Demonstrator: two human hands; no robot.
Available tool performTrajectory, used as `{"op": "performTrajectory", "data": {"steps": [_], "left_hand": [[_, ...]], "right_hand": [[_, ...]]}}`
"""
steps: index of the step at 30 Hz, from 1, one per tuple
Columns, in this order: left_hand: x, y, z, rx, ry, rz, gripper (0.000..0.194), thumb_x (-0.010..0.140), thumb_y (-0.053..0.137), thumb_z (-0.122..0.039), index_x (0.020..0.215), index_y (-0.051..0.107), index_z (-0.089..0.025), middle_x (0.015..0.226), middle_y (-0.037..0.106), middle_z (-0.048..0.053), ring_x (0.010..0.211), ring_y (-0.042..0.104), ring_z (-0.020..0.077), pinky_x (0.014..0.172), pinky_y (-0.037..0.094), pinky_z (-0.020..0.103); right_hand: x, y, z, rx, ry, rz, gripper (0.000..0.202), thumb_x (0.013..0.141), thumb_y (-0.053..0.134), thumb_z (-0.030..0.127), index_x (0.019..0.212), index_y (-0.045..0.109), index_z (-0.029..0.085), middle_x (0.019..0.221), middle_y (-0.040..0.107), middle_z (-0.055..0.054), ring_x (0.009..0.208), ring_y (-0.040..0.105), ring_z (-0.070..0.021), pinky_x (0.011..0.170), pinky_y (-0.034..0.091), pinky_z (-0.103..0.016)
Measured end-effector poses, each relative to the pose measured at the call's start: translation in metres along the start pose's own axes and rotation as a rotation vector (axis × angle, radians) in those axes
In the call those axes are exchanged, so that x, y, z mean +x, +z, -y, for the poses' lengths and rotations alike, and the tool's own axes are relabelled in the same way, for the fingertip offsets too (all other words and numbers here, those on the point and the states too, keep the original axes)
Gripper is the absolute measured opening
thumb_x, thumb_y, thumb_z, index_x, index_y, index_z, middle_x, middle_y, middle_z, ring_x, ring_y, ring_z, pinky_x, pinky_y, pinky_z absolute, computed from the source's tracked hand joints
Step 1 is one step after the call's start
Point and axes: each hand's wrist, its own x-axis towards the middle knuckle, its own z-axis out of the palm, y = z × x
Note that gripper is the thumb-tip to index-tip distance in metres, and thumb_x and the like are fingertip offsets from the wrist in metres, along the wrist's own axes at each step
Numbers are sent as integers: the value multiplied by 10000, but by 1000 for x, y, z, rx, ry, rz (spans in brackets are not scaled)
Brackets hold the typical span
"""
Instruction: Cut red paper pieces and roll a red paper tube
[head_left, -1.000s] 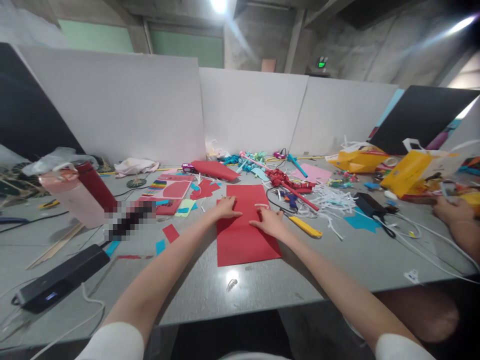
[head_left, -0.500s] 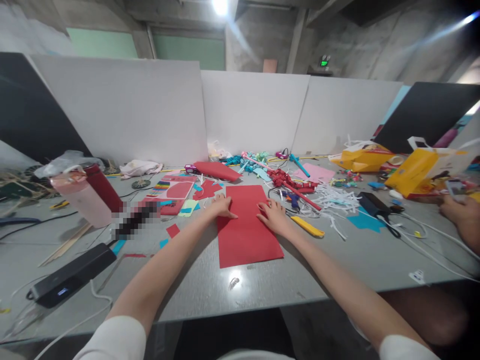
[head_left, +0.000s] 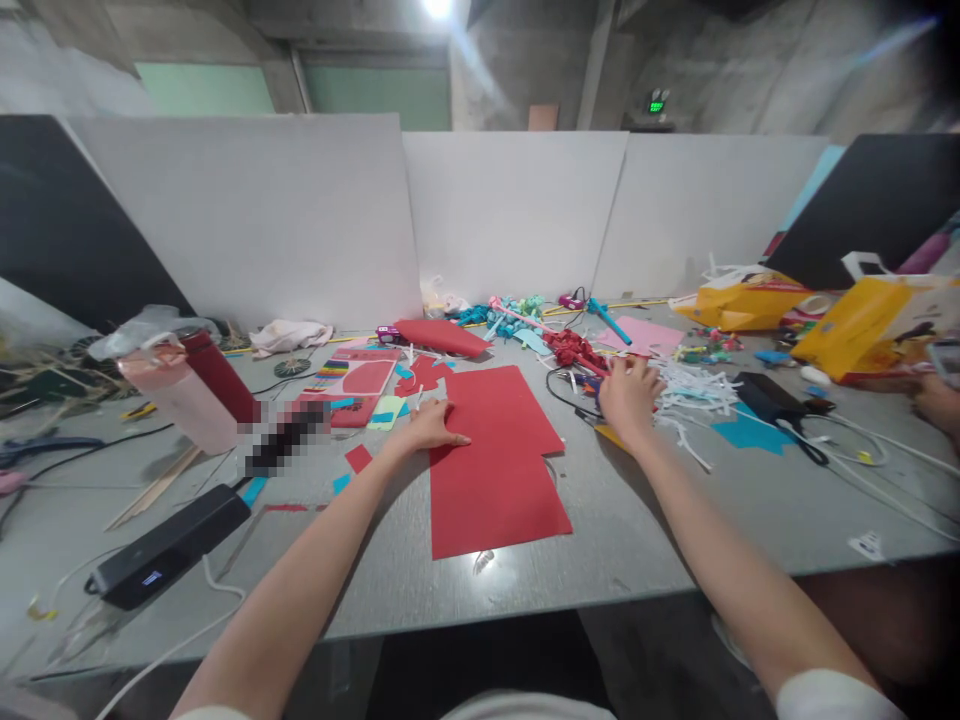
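Note:
Two overlapping pieces of red paper (head_left: 495, 490) lie flat before me; one juts out to the right from under or over the other. My left hand (head_left: 433, 425) rests at the left edge of the red paper, thumb stretched across it and fingers apart. To the right, off the paper, my right hand (head_left: 632, 395) is over the clutter with its fingers spread. Beneath its wrist peeks a yellow tool (head_left: 611, 437), mostly hidden. The red crumpled paper piece (head_left: 574, 350) and white paper shreds (head_left: 697, 388) lie close to its fingers.
At left stand a pink bottle (head_left: 176, 395) and a red bottle (head_left: 225, 380), near a black power bank (head_left: 176, 545). A black adapter (head_left: 772, 400) with cables and yellow bags (head_left: 750, 300) are at right. Another person's hand (head_left: 937, 403) shows at the right edge.
My right hand has left the red paper and moved right, over the yellow tool. The red sheets have shifted apart, so one sticks out to the right. My left hand stays on the paper.

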Motion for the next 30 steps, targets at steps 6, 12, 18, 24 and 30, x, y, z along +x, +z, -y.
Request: {"op": "performTrajectory", "data": {"steps": [6,12,18,24,30], "left_hand": [[-1,19,8,-3,17,-177,508,918,697,-519,1341,645,-243,1409,613,118,1334,520,323,1138,394,471],[-7,32,3,55,90,-221,377,1046,473,-330,1369,625,-210,1478,594,131,1388,495,305,1185,357,495],[-11,24,-6,-19,51,-251,399,1024,438,-242,1382,610,-201,1466,611,128,1382,516,277,1197,377,475],[-22,5,-24,-142,193,-300,440,1013,431,-210,1422,592,-227,1478,618,77,1408,515,240,1241,364,438],[-24,13,-27,-113,258,-134,440,996,414,-194,1376,635,-195,1457,632,103,1379,546,235,1215,412,388]], "right_hand": [[-10,-6,16,244,-115,415,248,992,524,303,1050,701,139,1028,733,-159,983,653,-276,847,440,-335],[-40,9,45,230,-162,771,476,1006,512,530,708,636,181,710,673,-71,701,600,-192,625,330,-281],[-49,18,55,649,-184,817,400,996,485,482,823,670,172,694,619,-12,648,556,-165,611,373,-259],[-52,-15,65,750,-685,873,365,971,470,257,1232,724,238,1235,700,-74,1201,597,-251,1068,450,-390],[-46,-24,53,562,-767,920,289,899,720,460,1038,735,208,1132,671,-96,1059,609,-256,971,470,-364]]}}
